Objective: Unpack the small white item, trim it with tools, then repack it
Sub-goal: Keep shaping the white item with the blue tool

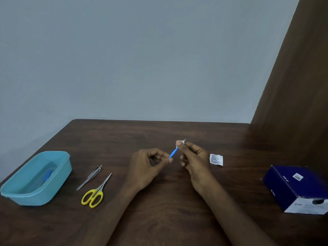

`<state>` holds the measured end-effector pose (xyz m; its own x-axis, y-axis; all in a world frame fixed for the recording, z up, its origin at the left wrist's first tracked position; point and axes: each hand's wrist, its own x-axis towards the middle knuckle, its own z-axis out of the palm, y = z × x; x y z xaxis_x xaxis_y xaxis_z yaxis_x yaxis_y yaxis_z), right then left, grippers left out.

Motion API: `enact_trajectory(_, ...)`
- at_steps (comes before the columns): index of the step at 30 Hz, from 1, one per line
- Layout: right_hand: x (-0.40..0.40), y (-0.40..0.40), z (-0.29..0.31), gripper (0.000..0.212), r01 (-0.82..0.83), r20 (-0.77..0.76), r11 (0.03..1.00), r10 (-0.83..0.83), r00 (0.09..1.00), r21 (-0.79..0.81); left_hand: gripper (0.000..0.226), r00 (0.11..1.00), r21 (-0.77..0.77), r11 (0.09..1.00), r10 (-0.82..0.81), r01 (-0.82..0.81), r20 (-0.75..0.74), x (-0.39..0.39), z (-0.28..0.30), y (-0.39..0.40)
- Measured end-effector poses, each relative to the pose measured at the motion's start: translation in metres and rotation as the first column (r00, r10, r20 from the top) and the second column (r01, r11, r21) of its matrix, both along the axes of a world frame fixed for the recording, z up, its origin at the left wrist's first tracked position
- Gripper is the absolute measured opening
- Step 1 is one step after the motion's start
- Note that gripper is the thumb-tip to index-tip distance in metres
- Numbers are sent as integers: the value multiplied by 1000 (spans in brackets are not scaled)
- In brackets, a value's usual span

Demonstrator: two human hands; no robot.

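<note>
Both hands are up just above the table (159, 219), roughly mid-way btwn the scissors (96, 191) and the white packet (216, 159). Right hand (193, 157) pinches the small white item (180, 141) at its top btwn thumb and fingertips, other fingers curled in; left hand (150, 164) pinches the lower end of the thin blue stick (173, 153) that runs down from the white bit, thumb and forefinger closed on it. So the item is held in the air at both ends, just left of the packet, not touching the table. It's tiny and partly hidden by the right thumb, so can't tell its exact shape or whether any wrapping is on it. Judging by size: very light, prob soft or thin at the white end, stiffer along the blue stick, easy to crush or drop. Best hold looks like the stick w/ one hand, keeping the white end free for trimming. Tweezers (90, 176) lie just beyond the scissors, both untouched; the teal tub (58, 176) sits well left of the scissors w/ sth blue inside. Blue box (294, 189) is far right of the packet, open end toward the person. Looks like unpacking stage, trimming not yet begun
</note>
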<state>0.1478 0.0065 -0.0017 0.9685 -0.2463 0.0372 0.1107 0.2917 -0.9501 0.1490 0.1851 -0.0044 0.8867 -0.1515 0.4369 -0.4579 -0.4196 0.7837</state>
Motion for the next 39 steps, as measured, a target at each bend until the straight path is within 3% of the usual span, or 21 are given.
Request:
enact_trajectory(6, 1, -5, 4, 8, 27, -15, 991, -25, 1000, 129, 2, 999, 40, 999, -13, 15, -43, 3, -2, 0)
enact_trajectory(17, 0, -4, 4, 8, 47, -9, 984, -46, 999, 171, 5, 999, 65, 997, 46, -45, -15, 3, -4, 1)
enact_trajectory(25, -2, 5, -4, 15, -48, 31, 978, 55, 998, -203, 10, 985, 125, 982, 128, -142, 114, 4, -6, 3)
enact_trajectory(28, -3, 6, -4, 19, -87, 42, 960, 102, 994, -267, 8, 983, 94, 983, 150, -160, 110, 6, -6, 3)
enact_trajectory(39, 0, -3, 2, 16, 47, -16, 995, -45, 999, 92, 4, 997, 91, 995, 30, -38, 77, 5, -5, -1)
